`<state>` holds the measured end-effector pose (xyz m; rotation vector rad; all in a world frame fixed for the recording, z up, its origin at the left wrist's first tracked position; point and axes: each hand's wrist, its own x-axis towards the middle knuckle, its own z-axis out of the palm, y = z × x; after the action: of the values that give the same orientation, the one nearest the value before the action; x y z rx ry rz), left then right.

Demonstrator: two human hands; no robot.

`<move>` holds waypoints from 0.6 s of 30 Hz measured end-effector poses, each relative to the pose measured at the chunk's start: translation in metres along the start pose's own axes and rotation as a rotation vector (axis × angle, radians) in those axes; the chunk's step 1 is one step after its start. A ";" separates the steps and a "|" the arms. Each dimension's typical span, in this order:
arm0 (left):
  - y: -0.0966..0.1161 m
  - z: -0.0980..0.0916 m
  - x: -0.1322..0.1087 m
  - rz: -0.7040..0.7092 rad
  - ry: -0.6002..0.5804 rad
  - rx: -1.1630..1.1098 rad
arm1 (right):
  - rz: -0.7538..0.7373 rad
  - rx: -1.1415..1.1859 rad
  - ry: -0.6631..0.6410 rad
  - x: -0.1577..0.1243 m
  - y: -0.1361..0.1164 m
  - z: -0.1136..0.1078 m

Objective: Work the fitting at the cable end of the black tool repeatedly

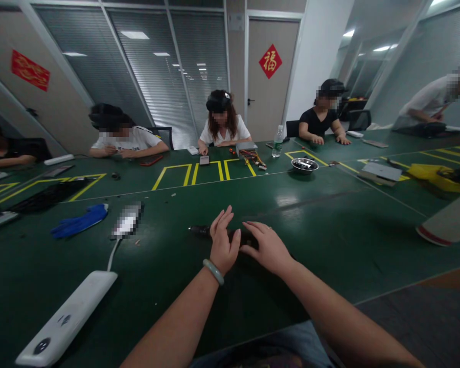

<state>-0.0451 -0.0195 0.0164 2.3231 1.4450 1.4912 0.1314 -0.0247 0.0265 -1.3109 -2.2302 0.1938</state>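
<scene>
A slim black tool that looks like an electric screwdriver [200, 231] lies across the green table, its small metal tip pointing left. My left hand [224, 243], with a pale green bangle on the wrist, is over the tool's middle with fingers stretched out and thumb apart. Facing it, my right hand [266, 245] hovers over or rests on the tool's right part, fingers extended and thumb spread. Both hands are open, and whether they touch the tool cannot be told. Much of the tool's body is hidden behind them.
To the left lie a blue glove [80, 221], a phone [127, 221] and a white power bank [67, 317] cabled to it. Further back are a metal bowl [304, 165], a water bottle [277, 142] and a grey power supply [247, 148] with wires. Several people sit across the table.
</scene>
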 end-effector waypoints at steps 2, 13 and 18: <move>-0.001 -0.001 0.003 -0.023 -0.044 0.016 | 0.116 0.014 -0.017 -0.025 0.016 -0.024; 0.016 0.019 0.007 0.213 -0.516 0.167 | 0.254 -0.163 -0.143 -0.102 0.043 -0.068; 0.015 0.035 0.006 0.239 -0.533 0.194 | 0.177 -0.219 -0.207 -0.077 0.043 -0.059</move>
<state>-0.0086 -0.0088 0.0085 2.7909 1.2407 0.6814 0.2243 -0.0761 0.0311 -1.6765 -2.3585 0.1589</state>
